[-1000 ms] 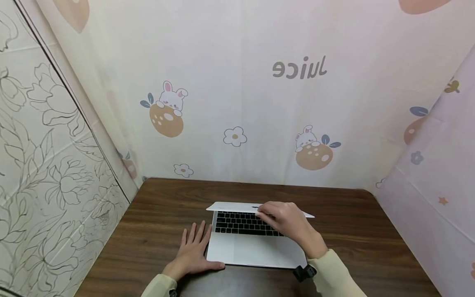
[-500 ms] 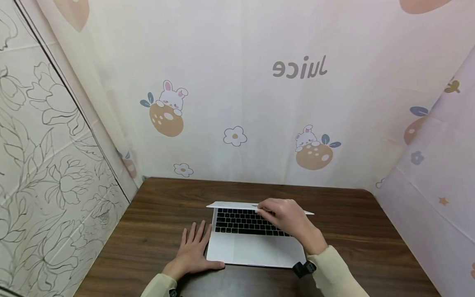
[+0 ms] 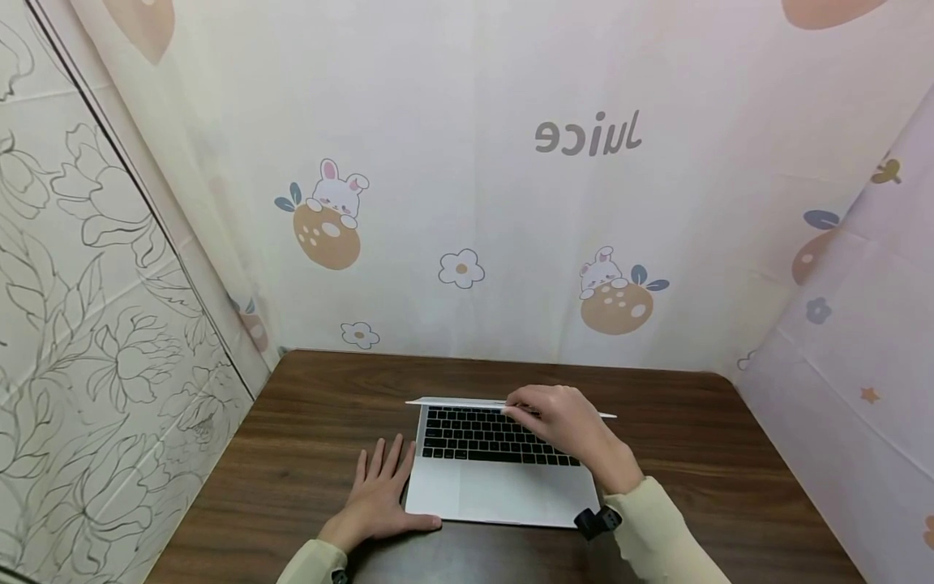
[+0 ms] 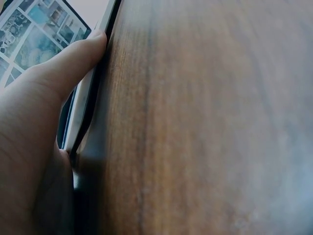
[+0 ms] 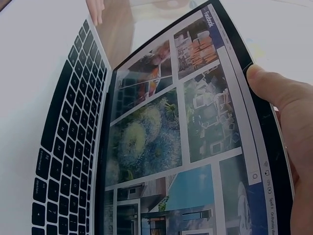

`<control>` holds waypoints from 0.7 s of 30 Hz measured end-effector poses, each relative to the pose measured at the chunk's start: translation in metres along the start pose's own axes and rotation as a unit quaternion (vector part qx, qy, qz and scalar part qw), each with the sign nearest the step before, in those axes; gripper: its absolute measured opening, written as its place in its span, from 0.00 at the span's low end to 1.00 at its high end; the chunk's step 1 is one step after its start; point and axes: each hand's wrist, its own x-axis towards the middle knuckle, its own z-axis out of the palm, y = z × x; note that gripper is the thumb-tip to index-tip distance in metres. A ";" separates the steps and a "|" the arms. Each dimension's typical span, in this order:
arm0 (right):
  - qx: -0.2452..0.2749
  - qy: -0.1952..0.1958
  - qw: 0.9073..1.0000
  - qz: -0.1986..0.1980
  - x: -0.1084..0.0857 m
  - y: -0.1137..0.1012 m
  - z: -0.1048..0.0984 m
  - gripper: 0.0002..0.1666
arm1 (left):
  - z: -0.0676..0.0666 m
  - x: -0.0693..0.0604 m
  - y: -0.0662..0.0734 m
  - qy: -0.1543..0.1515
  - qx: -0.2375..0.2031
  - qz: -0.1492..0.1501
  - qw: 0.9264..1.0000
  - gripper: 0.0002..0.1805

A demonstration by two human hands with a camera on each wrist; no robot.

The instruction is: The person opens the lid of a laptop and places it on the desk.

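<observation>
A silver laptop (image 3: 503, 491) lies on the table with its lid (image 3: 460, 401) partly raised. My right hand (image 3: 565, 422) pinches the lid's top edge between thumb and fingers; in the right wrist view the thumb (image 5: 279, 88) presses on the black bezel beside the lit screen (image 5: 195, 122). My left hand (image 3: 375, 499) lies with fingers spread at the laptop's left side, its thumb along the front left corner. The left wrist view shows that thumb (image 4: 73, 61) touching the laptop's edge, with part of the screen beyond it.
The brown wooden table (image 3: 328, 389) extends around the laptop. Behind it hangs a pale printed curtain (image 3: 467, 162), with a flower-patterned panel (image 3: 109, 341) on the left and another curtain (image 3: 868, 341) on the right. Small black devices are worn at both wrists.
The lid has tilted slightly further back, showing more of the keyboard, and my right hand has moved a little with it. My left hand has stayed in place.
</observation>
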 end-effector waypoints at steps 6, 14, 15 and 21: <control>0.005 -0.010 1.000 0.010 0.002 0.001 -0.001 0.04 | 0.001 -0.001 -0.001 0.000 -0.006 0.001 1.000 0.73; 0.016 -0.025 0.999 0.027 0.006 0.002 -0.004 0.03 | 0.001 0.000 -0.001 0.004 0.003 -0.003 1.000 0.73; 0.016 -0.023 0.999 0.027 0.007 0.003 -0.004 0.03 | 0.001 0.000 -0.001 0.005 0.003 -0.003 1.000 0.73; 0.017 -0.019 0.999 0.029 0.009 0.004 -0.004 0.03 | 0.000 0.000 -0.001 0.006 0.002 -0.001 1.000 0.73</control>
